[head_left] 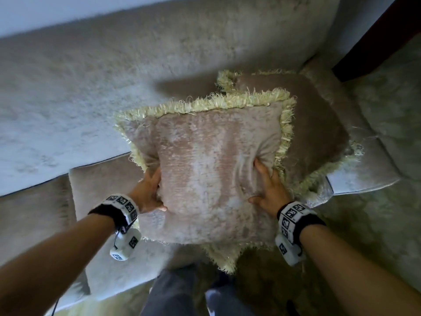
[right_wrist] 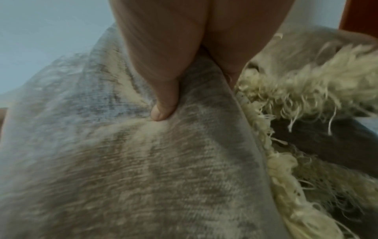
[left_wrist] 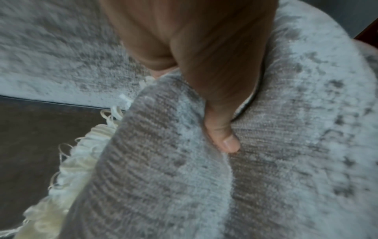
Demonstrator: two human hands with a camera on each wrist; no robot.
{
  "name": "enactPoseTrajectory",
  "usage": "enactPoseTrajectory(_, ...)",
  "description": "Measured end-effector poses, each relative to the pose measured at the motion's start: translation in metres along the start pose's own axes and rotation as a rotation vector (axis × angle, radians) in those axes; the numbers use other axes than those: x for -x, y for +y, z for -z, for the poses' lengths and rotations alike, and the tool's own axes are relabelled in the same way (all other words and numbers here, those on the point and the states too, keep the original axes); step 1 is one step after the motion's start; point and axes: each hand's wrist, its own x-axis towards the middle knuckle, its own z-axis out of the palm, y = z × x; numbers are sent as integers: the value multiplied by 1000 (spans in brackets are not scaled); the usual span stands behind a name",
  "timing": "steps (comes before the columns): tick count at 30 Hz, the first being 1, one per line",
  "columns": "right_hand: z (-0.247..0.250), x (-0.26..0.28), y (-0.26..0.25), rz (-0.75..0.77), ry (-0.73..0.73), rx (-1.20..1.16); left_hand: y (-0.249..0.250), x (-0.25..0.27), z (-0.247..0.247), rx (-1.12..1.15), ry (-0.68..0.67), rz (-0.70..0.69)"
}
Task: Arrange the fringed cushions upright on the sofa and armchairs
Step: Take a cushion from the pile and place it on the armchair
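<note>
Square chenille fringed cushion [head_left: 211,169], left hand [head_left: 148,192], right hand [head_left: 271,190] grips pinching its edges

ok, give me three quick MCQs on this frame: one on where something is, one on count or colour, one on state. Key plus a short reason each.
1. Where is the second cushion?
A. behind and to the right of the held cushion, on the sofa seat
B. on the floor by the feet
C. on top of the sofa back

2. What colour is the fringe on the held cushion?
A. dark red
B. pale cream-yellow
C. black

3. How is the held cushion gripped?
A. left hand only
B. right hand only
C. both hands, one on each side edge

Answers:
1 A: the head view shows it partly hidden behind the held cushion, at the sofa's right end.
2 B: the trim reads pale cream-yellow in all three views.
3 C: each wrist view shows a thumb pressed into the fabric, and the head view shows both hands clamped on it.
</note>
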Motion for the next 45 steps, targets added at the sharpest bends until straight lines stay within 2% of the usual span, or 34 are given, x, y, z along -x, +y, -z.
enactPoseTrajectory(3, 16, 17, -17, 134, 35, -30, 16, 49, 11, -21, 97, 78)
enactPoseTrajectory(6, 30, 24, -52, 253, -7, -24, 27, 97, 32, -7, 205, 152)
enactPoseTrajectory(12, 44, 44, -165, 443, -83, 40, 34, 217, 98, -21, 421, 262)
enactPoseTrajectory(16, 30, 60, -253, 581, -33, 106, 22, 309, 136, -86, 537, 361)
enactPoseTrajectory(18, 18, 75, -301, 691, -34, 69, 11, 360, 150, -97, 591, 417)
enactPoseTrajectory(23, -36, 119, -422, 957, -5, 44, -35, 489, 170, -148, 758, 567)
enactPoseTrajectory(26, -75, 152, -486, 1039, 15, 84, -74, 565, 171, -177, 840, 569)
enactPoseTrajectory(32, -167, 238, -607, 1141, -37, 177, -142, 715, 157, -205, 946, 730)
enactPoseTrajectory(39, -266, 293, -715, 1353, -167, 202, -205, 821, 109, -120, 1074, 912)
enactPoseTrajectory(42, -318, 310, -765, 1453, -253, 206, -241, 857, 84, -89, 1159, 956)
enactPoseTrajectory(45, -379, 328, -816, 1542, -341, 225, -262, 892, 65, 1, 1227, 1073)
